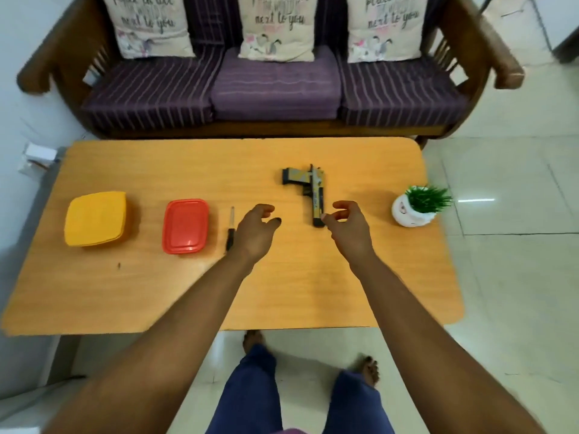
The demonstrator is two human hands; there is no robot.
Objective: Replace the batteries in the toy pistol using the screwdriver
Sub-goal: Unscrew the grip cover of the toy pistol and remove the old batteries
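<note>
Evidently I'm only reaching: my left hand (255, 228) and right hand (346, 225) hover with fingers loosely spread, holding nothing, flanking the yellow-and-black plastic toy pistol (310, 191) lying toward the orange counter's (188, 292) far edge, the black-handled screwdriver (231, 228) just left.

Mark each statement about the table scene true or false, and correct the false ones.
1. The screwdriver lies between the red box and the left hand. True.
2. The right hand is holding the screwdriver. False: it is open, by the toy pistol.
3. The yellow box has no lid on. False: it is closed.
4. The potted plant stands right of the pistol. True.
</note>
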